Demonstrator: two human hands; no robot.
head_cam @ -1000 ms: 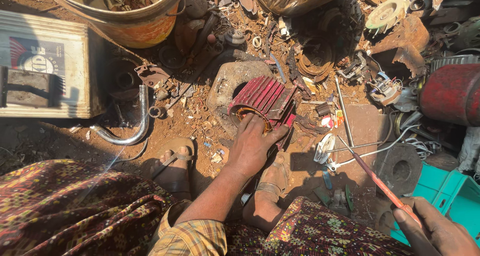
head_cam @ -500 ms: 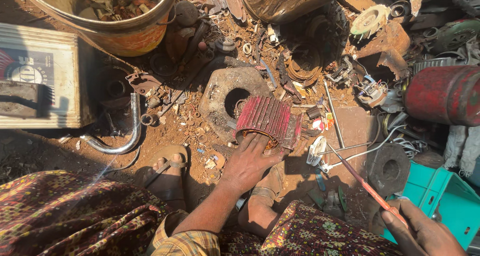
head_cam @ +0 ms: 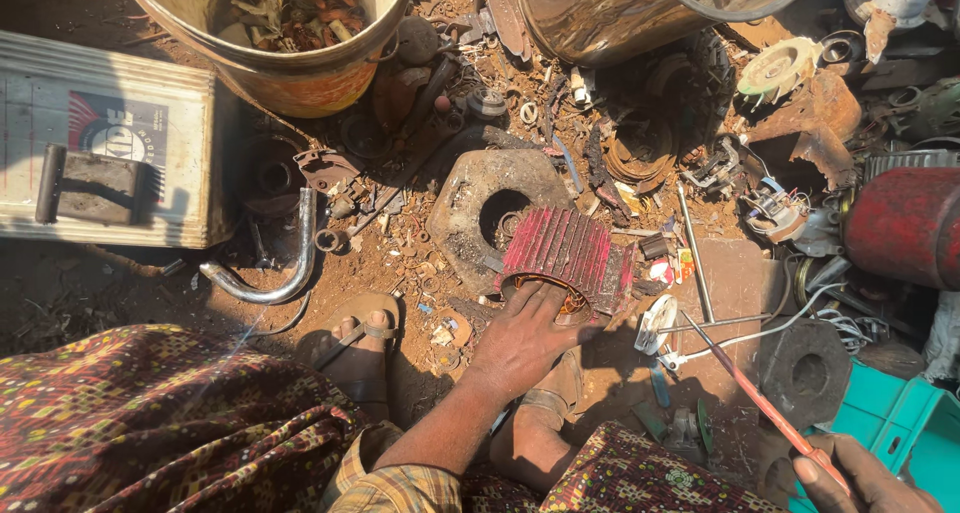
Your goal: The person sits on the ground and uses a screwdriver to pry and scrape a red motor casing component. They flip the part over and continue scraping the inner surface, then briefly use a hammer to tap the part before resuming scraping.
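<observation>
My left hand (head_cam: pixel 525 338) presses on the near open end of a red finned motor stator (head_cam: pixel 570 253), with the fingers curled over its rim where copper windings show. The stator lies on its side on the dirt, leaning against a grey block with a round hole (head_cam: pixel 465 198). At the bottom right, my right hand (head_cam: pixel 860 478) grips a long thin rod with a red shaft (head_cam: pixel 760 403). The rod's tip points up and left toward a white plastic part (head_cam: pixel 655 323), short of the stator.
Scrap surrounds me: an orange bucket of parts (head_cam: pixel 300 83), a white battery box (head_cam: pixel 110 153), a metal drum (head_cam: pixel 620 13), a red cylinder (head_cam: pixel 900 228), a teal crate (head_cam: pixel 900 423) and a bent pipe (head_cam: pixel 290 273). My sandalled foot (head_cam: pixel 360 348) rests beside the left hand.
My left hand has slid from the stator's top onto its near rim. The stator now sits lower in view, against the grey block. The right hand still holds the rod.
</observation>
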